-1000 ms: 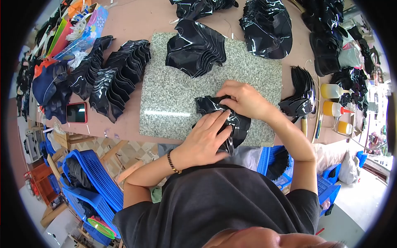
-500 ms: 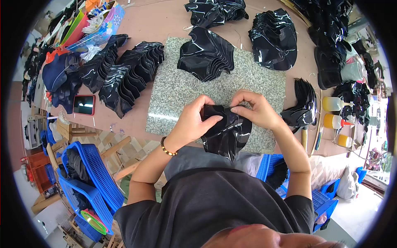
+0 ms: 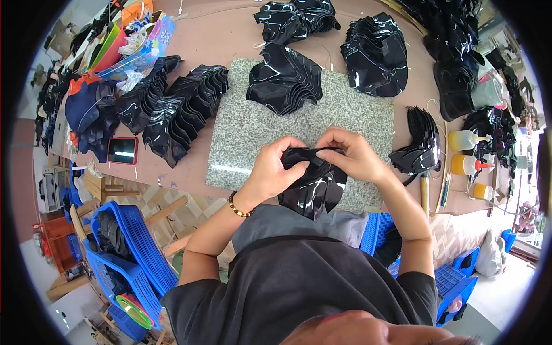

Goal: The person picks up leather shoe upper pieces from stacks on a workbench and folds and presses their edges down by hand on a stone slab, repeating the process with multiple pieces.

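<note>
Blue basket (image 3: 148,248) at eight o'clock holding dark cloth, left hand (image 3: 271,170) angled inward, grip pinching glossy black piece (image 3: 313,192) at stone slab's (image 3: 261,126) six-o'clock edge, right hand (image 3: 357,160) arched, pinching its top, yellow-filled bottle (image 3: 460,140) toward three o'clock.

A phone (image 3: 122,150) in a red case lay dark-screened near the edge of the bench (image 3: 198,37); a flowered box (image 3: 156,48) stood farther back — crammed with odds and ends. Blue baskets (image 3: 145,244) sat lower down, and — across the floor (image 3: 480,299) — a pale plastic bag (image 3: 490,256).
</note>
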Action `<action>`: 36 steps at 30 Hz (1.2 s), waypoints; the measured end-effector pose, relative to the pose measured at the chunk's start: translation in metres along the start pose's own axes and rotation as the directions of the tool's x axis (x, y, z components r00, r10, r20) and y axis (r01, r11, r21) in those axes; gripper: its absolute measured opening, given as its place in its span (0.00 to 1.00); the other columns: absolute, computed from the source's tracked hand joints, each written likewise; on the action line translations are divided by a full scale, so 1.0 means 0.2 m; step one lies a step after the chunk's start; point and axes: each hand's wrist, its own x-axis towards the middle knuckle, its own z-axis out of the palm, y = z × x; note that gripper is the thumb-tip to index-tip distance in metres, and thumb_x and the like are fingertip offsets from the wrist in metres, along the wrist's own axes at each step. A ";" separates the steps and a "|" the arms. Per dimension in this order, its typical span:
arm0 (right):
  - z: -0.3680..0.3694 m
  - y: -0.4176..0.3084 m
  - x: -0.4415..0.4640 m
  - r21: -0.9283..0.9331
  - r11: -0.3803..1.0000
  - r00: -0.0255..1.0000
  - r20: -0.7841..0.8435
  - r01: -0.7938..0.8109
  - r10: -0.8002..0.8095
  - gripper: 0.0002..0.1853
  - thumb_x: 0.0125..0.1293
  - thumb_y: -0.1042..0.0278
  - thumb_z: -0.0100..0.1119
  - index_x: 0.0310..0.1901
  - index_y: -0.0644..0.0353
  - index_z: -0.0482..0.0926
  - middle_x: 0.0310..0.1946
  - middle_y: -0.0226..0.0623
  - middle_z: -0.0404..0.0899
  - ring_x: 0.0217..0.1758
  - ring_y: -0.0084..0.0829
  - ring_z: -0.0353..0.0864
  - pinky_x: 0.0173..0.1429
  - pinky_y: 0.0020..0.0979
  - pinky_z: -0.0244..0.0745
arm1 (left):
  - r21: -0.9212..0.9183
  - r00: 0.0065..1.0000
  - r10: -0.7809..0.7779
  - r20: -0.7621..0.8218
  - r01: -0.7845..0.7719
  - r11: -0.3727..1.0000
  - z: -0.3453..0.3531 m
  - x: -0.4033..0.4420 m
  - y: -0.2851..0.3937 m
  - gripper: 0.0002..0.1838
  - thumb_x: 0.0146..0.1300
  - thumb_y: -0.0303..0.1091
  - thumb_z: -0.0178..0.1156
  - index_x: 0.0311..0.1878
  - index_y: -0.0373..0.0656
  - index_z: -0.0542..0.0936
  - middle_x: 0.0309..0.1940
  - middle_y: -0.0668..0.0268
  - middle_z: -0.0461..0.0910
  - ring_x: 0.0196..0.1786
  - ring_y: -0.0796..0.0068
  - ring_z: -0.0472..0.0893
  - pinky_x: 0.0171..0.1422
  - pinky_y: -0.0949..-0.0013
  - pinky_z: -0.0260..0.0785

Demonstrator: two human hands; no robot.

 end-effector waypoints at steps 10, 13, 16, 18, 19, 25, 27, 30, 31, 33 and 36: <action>0.04 0.02 0.00 -0.077 0.996 0.994 -0.097 0.041 -0.048 0.06 0.67 0.79 0.65 0.44 0.67 0.81 0.42 0.33 0.81 0.46 0.22 0.82 0.54 0.27 0.77 | 0.038 0.999 0.015 -0.033 -0.014 0.999 0.01 -0.02 0.01 0.12 0.63 0.25 0.71 0.48 0.36 0.80 0.38 0.70 0.84 0.41 0.86 0.81 0.45 0.77 0.75; 0.06 0.00 -0.01 -0.148 0.988 0.988 -0.138 0.049 -0.069 0.05 0.68 0.78 0.64 0.44 0.67 0.81 0.41 0.32 0.81 0.45 0.22 0.81 0.52 0.27 0.76 | 0.113 0.994 0.070 -0.082 -0.061 0.992 0.03 -0.01 -0.02 0.10 0.64 0.27 0.72 0.45 0.36 0.81 0.35 0.71 0.85 0.37 0.87 0.81 0.42 0.78 0.75; 0.09 -0.01 -0.01 -0.190 0.981 0.979 -0.189 0.035 -0.071 0.06 0.67 0.76 0.65 0.44 0.67 0.82 0.40 0.36 0.82 0.46 0.27 0.83 0.53 0.31 0.77 | 0.199 0.982 0.132 -0.134 -0.104 0.974 0.05 -0.01 0.00 0.09 0.65 0.28 0.71 0.43 0.36 0.82 0.32 0.70 0.85 0.35 0.87 0.80 0.39 0.78 0.73; 0.10 -0.01 -0.01 -0.199 0.980 0.975 -0.216 0.008 -0.052 0.07 0.67 0.74 0.66 0.44 0.67 0.83 0.40 0.39 0.83 0.47 0.30 0.85 0.54 0.33 0.78 | 0.226 0.977 0.144 -0.159 -0.107 0.968 0.06 -0.01 0.01 0.08 0.66 0.29 0.70 0.42 0.36 0.83 0.31 0.70 0.85 0.33 0.88 0.79 0.37 0.78 0.72; 0.10 -0.01 -0.01 -0.201 0.980 0.973 -0.226 -0.008 -0.038 0.07 0.67 0.74 0.66 0.44 0.67 0.83 0.41 0.39 0.83 0.48 0.29 0.85 0.55 0.32 0.78 | 0.237 0.975 0.152 -0.163 -0.111 0.965 0.06 0.00 0.00 0.08 0.67 0.29 0.70 0.42 0.36 0.83 0.31 0.70 0.85 0.33 0.88 0.79 0.37 0.79 0.72; 0.03 0.03 -0.01 0.061 0.997 0.986 -0.160 -0.041 0.051 0.11 0.66 0.74 0.69 0.48 0.68 0.82 0.45 0.39 0.86 0.49 0.24 0.84 0.55 0.28 0.79 | -0.020 0.972 0.088 -0.216 -0.094 0.995 0.04 0.03 -0.07 0.06 0.69 0.29 0.68 0.39 0.37 0.82 0.29 0.73 0.82 0.32 0.89 0.76 0.35 0.78 0.70; 0.00 0.07 -0.01 0.251 0.967 0.988 -0.132 -0.039 0.074 0.13 0.65 0.75 0.70 0.48 0.70 0.81 0.43 0.35 0.87 0.45 0.21 0.83 0.51 0.27 0.79 | -0.149 0.962 0.089 -0.259 -0.131 0.980 0.04 0.05 -0.09 0.06 0.69 0.28 0.68 0.38 0.37 0.81 0.29 0.74 0.81 0.32 0.88 0.76 0.36 0.79 0.69; -0.07 0.11 -0.03 0.287 0.931 0.972 -0.005 -0.225 0.237 0.11 0.63 0.80 0.71 0.45 0.68 0.80 0.39 0.33 0.86 0.41 0.19 0.83 0.47 0.24 0.79 | -0.156 0.972 0.075 -0.224 -0.112 0.981 0.01 0.06 -0.10 0.08 0.65 0.30 0.71 0.37 0.38 0.81 0.29 0.74 0.81 0.32 0.89 0.76 0.35 0.78 0.69; -0.05 0.11 -0.04 0.268 0.948 0.980 -0.051 -0.173 0.193 0.10 0.62 0.80 0.72 0.42 0.67 0.80 0.37 0.31 0.86 0.38 0.18 0.82 0.44 0.22 0.77 | -0.066 0.985 0.062 -0.159 -0.074 0.995 -0.03 0.07 -0.09 0.09 0.64 0.30 0.72 0.37 0.37 0.81 0.29 0.74 0.81 0.32 0.89 0.76 0.34 0.78 0.69; -0.04 0.10 -0.04 0.086 0.980 0.978 -0.094 -0.181 0.189 0.11 0.62 0.77 0.72 0.43 0.67 0.80 0.35 0.31 0.86 0.38 0.19 0.82 0.43 0.24 0.77 | 0.115 0.999 0.048 -0.014 -0.046 0.992 -0.08 0.10 -0.04 0.10 0.62 0.31 0.73 0.36 0.36 0.82 0.26 0.72 0.82 0.30 0.88 0.76 0.32 0.77 0.68; -0.01 0.03 -0.04 -0.172 0.972 0.980 -0.148 -0.161 0.136 0.13 0.60 0.75 0.72 0.45 0.66 0.80 0.32 0.33 0.85 0.36 0.22 0.83 0.43 0.28 0.78 | 0.365 0.983 -0.004 0.183 -0.064 0.929 -0.11 0.16 0.10 0.11 0.61 0.34 0.73 0.33 0.35 0.84 0.21 0.66 0.81 0.24 0.85 0.77 0.28 0.74 0.66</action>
